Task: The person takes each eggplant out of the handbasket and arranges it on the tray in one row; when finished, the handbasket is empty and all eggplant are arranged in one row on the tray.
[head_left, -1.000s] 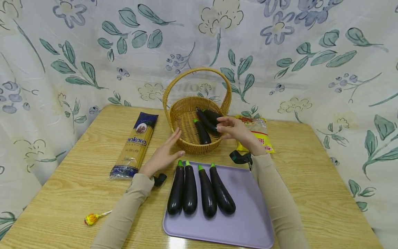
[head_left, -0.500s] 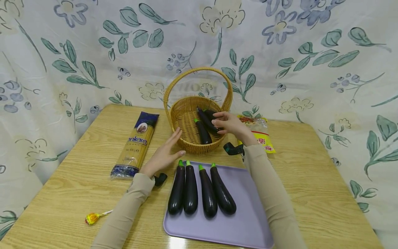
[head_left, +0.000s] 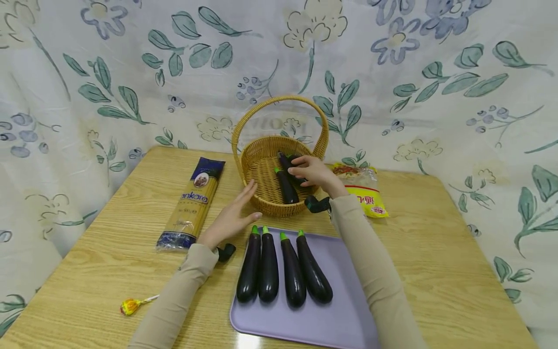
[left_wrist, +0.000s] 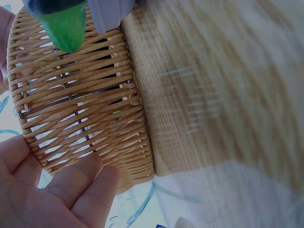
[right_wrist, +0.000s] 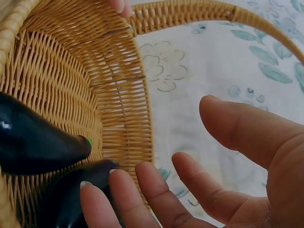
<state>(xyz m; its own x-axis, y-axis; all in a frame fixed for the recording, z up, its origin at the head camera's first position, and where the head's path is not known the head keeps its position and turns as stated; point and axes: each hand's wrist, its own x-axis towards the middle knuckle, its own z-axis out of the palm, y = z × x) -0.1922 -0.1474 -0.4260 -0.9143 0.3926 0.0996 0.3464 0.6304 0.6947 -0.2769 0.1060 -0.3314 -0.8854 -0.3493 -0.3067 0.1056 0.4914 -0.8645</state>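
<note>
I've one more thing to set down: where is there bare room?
Bare table lies to the right of the right sleeve, below the yellow packet in the head view. The tray is bare between its four eggplants and that sleeve. It's crowded in the right side of the basket, where more eggplants lie by the right hand.

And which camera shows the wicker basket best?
The head view: it shows the wicker basket nearly whole, handle included. The left wrist view gives only its woven side; the right wrist view, part of the inside and handle.
</note>
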